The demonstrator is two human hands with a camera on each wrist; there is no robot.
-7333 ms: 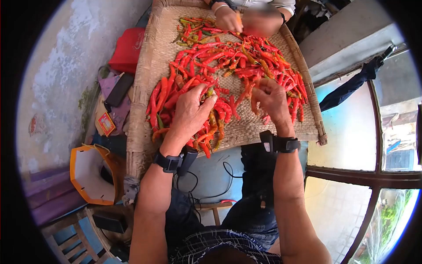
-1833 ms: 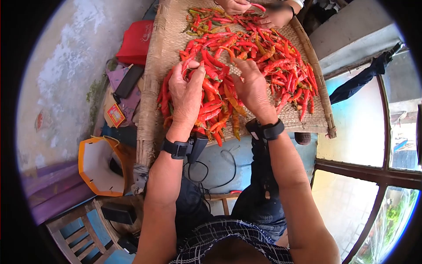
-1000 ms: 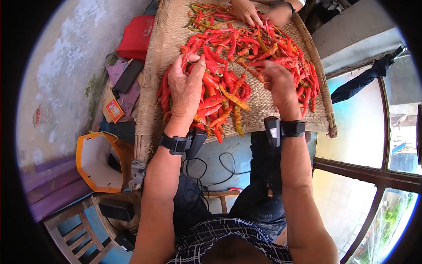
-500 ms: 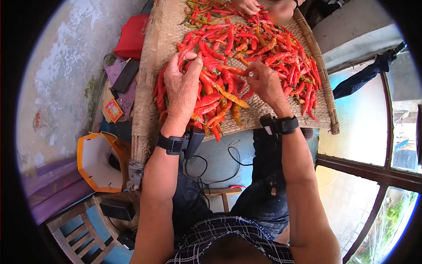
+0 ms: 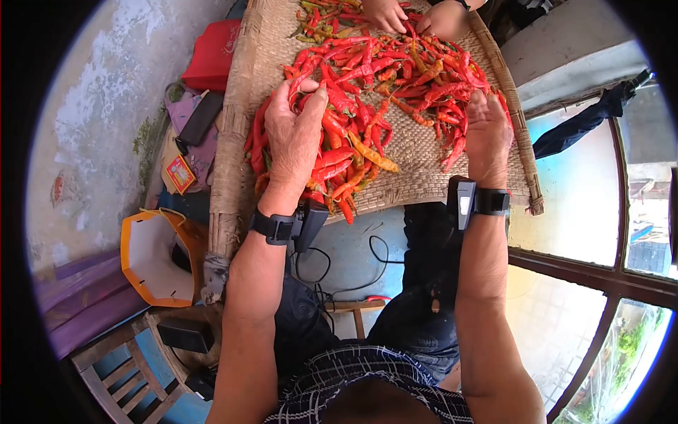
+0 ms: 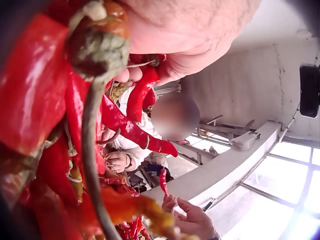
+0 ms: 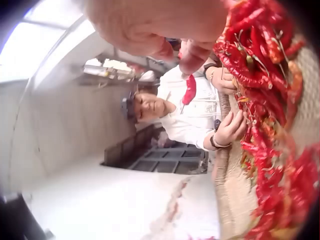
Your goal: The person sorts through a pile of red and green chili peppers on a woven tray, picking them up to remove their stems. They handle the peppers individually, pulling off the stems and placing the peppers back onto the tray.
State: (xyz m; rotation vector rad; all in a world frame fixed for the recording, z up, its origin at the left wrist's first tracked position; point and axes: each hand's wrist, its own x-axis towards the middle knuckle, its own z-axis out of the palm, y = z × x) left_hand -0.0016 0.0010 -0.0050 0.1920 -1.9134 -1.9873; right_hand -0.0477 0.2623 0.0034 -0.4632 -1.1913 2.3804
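- Beside our woven tray [image 5: 417,166], writing on a red bag [image 5: 210,60] was too small to read.
- Chillies [image 5: 360,69] lay heaped in it.
- Our left hand [image 5: 293,134] curled its fingers round some; our right hand [image 5: 489,134] pinched a red chilli [image 7: 189,90].

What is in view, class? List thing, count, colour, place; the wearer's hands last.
Woven tray: one, tan, before the wearer
Peppers: too many to count, mostly red, on the tray
Bag: one, red, left of the tray
Case: one, black, near the bag
Packet: one, red-yellow, near the case
Open container: one, orange-rimmed, lower left
Chair: one, brown, lower left
Window: one, brown-framed, right
Umbrella: one, dark, by the window
Other person: one, white top, beyond the tray
Wrist straps: two, black, on the wearer's wrists
Left hand: one, gripping peppers, left pile
Right hand: one, pinching a red pepper, right side
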